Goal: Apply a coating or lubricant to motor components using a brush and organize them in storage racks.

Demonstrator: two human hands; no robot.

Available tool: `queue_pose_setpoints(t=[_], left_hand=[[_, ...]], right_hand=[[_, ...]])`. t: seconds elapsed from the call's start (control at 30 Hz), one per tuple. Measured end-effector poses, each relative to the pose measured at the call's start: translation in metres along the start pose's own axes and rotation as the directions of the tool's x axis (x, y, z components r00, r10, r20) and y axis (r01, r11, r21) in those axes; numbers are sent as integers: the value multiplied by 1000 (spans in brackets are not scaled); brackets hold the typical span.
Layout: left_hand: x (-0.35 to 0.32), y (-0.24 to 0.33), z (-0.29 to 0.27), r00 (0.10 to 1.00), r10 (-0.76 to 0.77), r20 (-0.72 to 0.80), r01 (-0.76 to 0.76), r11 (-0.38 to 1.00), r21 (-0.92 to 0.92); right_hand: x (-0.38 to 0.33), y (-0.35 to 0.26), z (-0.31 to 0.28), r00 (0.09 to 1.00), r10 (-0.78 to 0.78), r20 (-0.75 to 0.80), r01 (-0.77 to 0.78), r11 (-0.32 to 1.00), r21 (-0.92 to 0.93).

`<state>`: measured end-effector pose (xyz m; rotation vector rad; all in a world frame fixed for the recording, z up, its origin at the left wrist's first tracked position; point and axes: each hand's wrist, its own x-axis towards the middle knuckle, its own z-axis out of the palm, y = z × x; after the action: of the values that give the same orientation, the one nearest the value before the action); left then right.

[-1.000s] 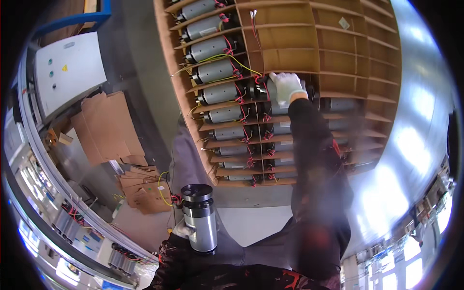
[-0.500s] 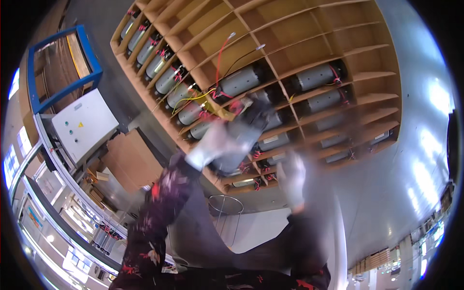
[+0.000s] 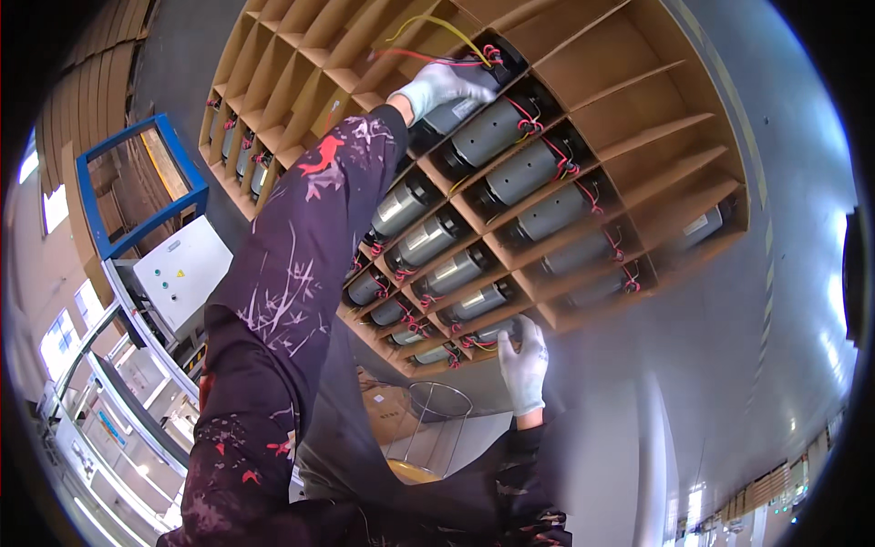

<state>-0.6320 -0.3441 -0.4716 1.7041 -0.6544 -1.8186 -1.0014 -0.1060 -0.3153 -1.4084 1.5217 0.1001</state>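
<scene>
In a white glove, my left hand (image 3: 445,88) reaches across to the far part of a cardboard divider box (image 3: 633,77). Its fingers wrap over a grey cylindrical motor (image 3: 453,113) with a black end, lying in or at a cell. Red and yellow wires (image 3: 447,35) stick out from that motor's end. Beside it rests another grey motor (image 3: 492,135) in its own cell. My right hand (image 3: 525,366), also gloved, hovers by the near edge of the box with fingers curved apart and nothing between them.
Several motors (image 3: 427,239) with red leads fill the near and middle cells. A wire-frame stool (image 3: 437,401) stands close to my legs. To the left are a white control box (image 3: 182,273) and a blue frame (image 3: 95,205). Grey floor (image 3: 711,319) spreads to the right.
My left hand has moved from the near middle of the box to its far side with the motor. My right hand has drawn left and lower. The view has shifted.
</scene>
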Motion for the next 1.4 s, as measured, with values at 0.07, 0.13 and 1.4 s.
queue_pose_setpoints(t=[0.07,0.13,1.4], left_hand=[[6,-10,-39,988,106,-113,-75,966,249],[5,-18,-1,919,177,-353,-151,984,98],[-488,-306,56,837,-470,-279,536,806,253]], right_hand=[[2,-21,14,999,-8,44,3,995,97],[4,-11,17,999,2,53,-7,995,97],[299,-242,118,924,-35,382,373,-145,-916]])
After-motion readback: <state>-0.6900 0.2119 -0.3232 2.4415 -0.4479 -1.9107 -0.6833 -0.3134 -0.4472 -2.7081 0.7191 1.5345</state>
